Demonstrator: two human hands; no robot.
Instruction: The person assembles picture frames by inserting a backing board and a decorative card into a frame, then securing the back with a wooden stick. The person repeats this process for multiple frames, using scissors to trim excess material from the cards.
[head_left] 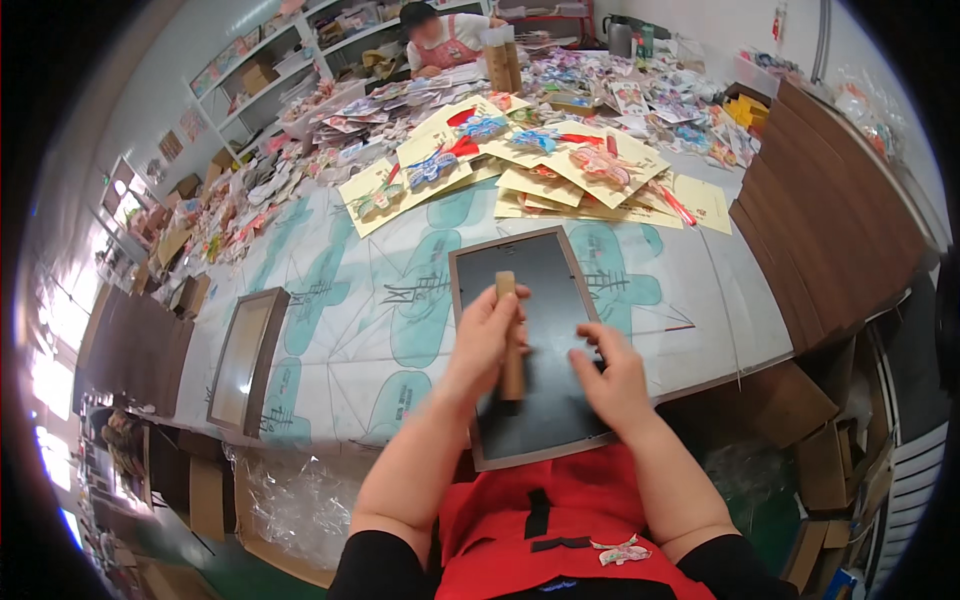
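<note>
A picture frame with a dark brown rim and black backing (555,345) lies back side up at the table's near edge, partly over my red apron. My left hand (487,335) is closed round a brown wooden bar (512,375) with a paler top end, held over the backing. Whether the bar touches the backing I cannot tell. By the frame's right rim is my right hand (612,378), its fingers apart and curved, with nothing in it. Another brown frame (268,355), deep-sided with a pale inside, rests on the table at the left.
Cream cards with colourful kite-shaped pieces (590,165) overlap beyond the frame. Brown frames or boards stand stacked at the right (835,180) and left (130,350). Printed sheeting (365,270) covers the table. A person (440,45) sits at the far side behind piled paper pieces.
</note>
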